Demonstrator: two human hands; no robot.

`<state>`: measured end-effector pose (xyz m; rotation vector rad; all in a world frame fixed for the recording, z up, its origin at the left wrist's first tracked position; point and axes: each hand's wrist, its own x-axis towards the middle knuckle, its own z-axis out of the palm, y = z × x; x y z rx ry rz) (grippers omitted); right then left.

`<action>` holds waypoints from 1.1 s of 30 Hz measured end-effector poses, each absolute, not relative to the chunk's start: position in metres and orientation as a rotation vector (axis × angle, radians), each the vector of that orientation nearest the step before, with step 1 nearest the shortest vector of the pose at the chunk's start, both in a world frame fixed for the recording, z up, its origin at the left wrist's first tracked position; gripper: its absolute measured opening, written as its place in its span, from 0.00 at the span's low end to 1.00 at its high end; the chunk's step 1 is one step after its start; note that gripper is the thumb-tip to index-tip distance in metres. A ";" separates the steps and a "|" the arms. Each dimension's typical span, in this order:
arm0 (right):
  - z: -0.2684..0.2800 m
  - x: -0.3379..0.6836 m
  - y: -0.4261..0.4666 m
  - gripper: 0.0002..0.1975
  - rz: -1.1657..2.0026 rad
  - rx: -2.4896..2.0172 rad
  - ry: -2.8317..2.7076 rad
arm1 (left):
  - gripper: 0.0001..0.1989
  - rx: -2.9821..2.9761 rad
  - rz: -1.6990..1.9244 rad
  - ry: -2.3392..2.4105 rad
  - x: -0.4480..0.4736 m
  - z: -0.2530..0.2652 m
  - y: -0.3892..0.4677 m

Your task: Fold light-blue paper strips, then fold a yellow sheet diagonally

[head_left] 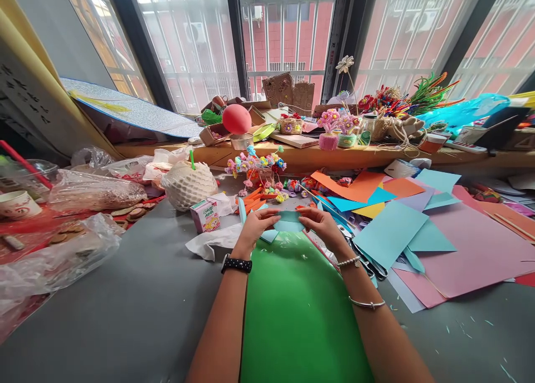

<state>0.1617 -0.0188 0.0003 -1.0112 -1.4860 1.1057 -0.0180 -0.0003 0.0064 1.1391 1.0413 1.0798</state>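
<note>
Between both hands is a piece of light blue paper [290, 226], which looks partly folded, held above the far end of a green board [301, 305]. My left hand [259, 227] pinches its left edge between thumb and fingers. At the opposite edge, my right hand [322, 226] grips the paper in the same way. Other folded light blue paper pieces lie near and behind my left hand, and folded orange paper pieces [256, 199] are just beyond it.
Coloured paper sheets [390, 235] overlap at right on a large pink sheet [472, 243]. A small juice carton [205, 216] and a white coconut with a green straw [189, 185] stand at left. Plastic bags [83, 246] cover the left side. Crafts and a red balloon [236, 119] line the windowsill.
</note>
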 end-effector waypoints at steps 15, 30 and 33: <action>0.000 0.161 -0.019 0.13 1.199 -1.017 -1.308 | 0.09 1.111 1.090 1.017 -0.017 0.008 -0.002; 0.001 0.158 -0.018 0.13 1.188 -0.993 -1.350 | 0.16 1.163 0.937 1.030 -0.013 0.009 -0.006; 0.004 0.158 -0.020 0.12 1.183 -1.011 -1.360 | 0.16 1.174 0.954 1.050 -0.013 0.007 -0.005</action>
